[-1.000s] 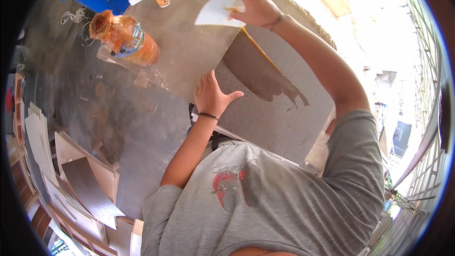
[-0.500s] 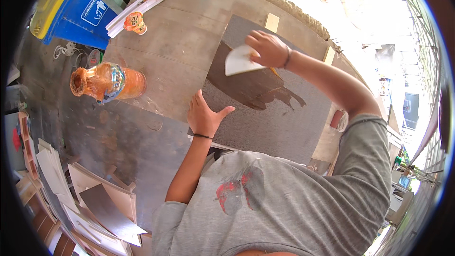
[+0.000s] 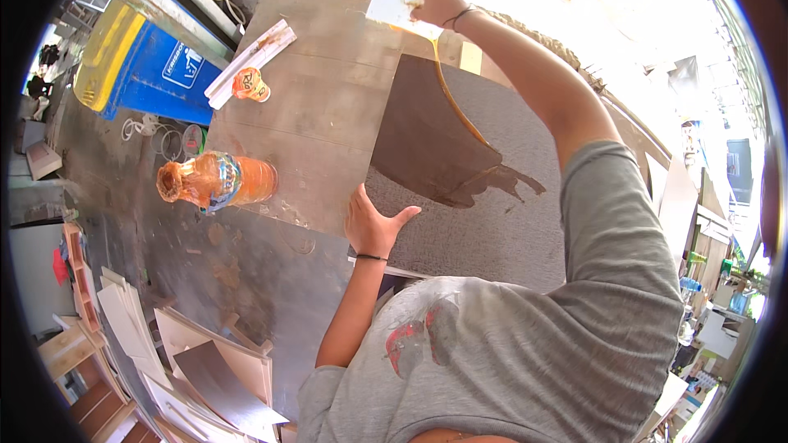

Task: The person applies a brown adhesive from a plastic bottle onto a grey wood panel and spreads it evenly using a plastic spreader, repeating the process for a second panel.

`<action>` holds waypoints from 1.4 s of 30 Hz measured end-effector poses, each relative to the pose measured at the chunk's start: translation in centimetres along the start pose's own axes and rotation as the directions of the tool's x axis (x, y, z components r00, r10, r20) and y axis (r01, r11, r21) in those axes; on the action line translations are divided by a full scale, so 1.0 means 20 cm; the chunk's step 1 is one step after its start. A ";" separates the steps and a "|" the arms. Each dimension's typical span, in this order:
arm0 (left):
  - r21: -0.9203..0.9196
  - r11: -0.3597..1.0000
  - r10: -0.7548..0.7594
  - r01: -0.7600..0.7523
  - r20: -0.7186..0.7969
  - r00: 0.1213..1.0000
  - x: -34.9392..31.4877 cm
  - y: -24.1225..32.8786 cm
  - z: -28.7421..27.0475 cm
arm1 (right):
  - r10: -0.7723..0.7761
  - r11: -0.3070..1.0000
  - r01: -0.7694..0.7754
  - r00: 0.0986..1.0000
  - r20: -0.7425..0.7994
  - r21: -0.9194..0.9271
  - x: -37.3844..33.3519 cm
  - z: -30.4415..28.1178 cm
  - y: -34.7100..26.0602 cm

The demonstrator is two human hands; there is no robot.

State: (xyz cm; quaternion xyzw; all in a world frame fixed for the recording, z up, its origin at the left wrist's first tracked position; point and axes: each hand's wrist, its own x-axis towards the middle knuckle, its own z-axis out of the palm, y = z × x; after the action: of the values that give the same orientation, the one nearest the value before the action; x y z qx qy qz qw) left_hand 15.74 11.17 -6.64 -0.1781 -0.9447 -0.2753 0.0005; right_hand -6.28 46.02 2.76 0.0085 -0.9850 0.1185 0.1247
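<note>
Raised beyond the far edge of a dark grey board, my right hand grips a white flat spreader. A thin strand of amber, glue-like liquid runs from the spreader's lower edge down to the board. Part of the board's surface carries a glossy wet patch with ragged streaks on its right side. My left hand rests at the board's left near edge, thumb spread out from the fingers, holding nothing.
Left of the board, an orange-stained bottle stands on the worktable. Farther back are an orange cup and pale strips, beside a blue bin with a yellow lid. Offcut panels lean at the lower left.
My right hand has lifted the spreader from the wet patch, away past the board's far edge, drawing out a strand of liquid. My left hand stays by the board's edge.
</note>
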 end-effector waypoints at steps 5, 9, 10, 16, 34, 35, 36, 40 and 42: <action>-0.012 0.997 -0.070 0.071 0.059 0.996 0.00 0.00 0.01 | 0.024 0.966 -0.047 0.995 0.092 0.256 -0.42 -0.27 -0.08; 0.008 0.997 -0.078 0.077 0.052 0.996 0.00 0.01 0.01 | 0.131 0.977 -0.206 0.764 0.632 0.047 -0.95 -0.30 -0.20; 0.006 0.997 -0.074 0.073 0.065 0.995 0.00 0.03 0.02 | 0.149 0.977 -0.205 0.849 0.508 0.057 -1.08 -0.21 -0.06; 0.020 0.997 -0.081 0.080 0.058 0.995 -0.01 0.02 0.02 | 0.261 0.960 -0.278 0.849 0.460 -0.032 -1.23 -0.37 -0.14; 0.022 0.995 -0.102 0.101 0.045 0.994 -0.01 0.02 0.03 | 0.278 0.956 -0.278 0.960 -0.017 -0.093 -0.52 -0.36 0.10; 0.014 0.992 -0.128 0.127 0.074 0.989 -0.01 0.03 0.02 | 0.289 0.956 -0.286 0.956 0.051 -0.066 -0.68 -0.47 0.01; 0.011 0.990 -0.142 0.142 0.110 0.984 -0.01 0.04 0.02 | 0.238 0.968 -0.233 0.970 0.052 -0.094 -0.87 -0.50 0.00; 0.051 0.986 -0.165 0.160 0.116 0.979 -0.02 0.06 0.01 | 0.251 0.968 -0.223 0.824 0.507 -0.116 -1.59 -0.46 -0.19; 0.045 0.986 -0.164 0.159 0.120 0.979 -0.02 0.05 -0.01 | 0.233 0.971 -0.225 0.818 0.526 -0.080 -1.64 -0.38 -0.19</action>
State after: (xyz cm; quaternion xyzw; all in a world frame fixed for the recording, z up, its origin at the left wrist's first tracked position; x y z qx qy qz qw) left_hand 16.46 11.65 -6.11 -0.1174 -0.9590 -0.2461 -0.0771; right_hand 27.44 43.66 2.61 -0.0780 -0.9755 0.1186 -0.1679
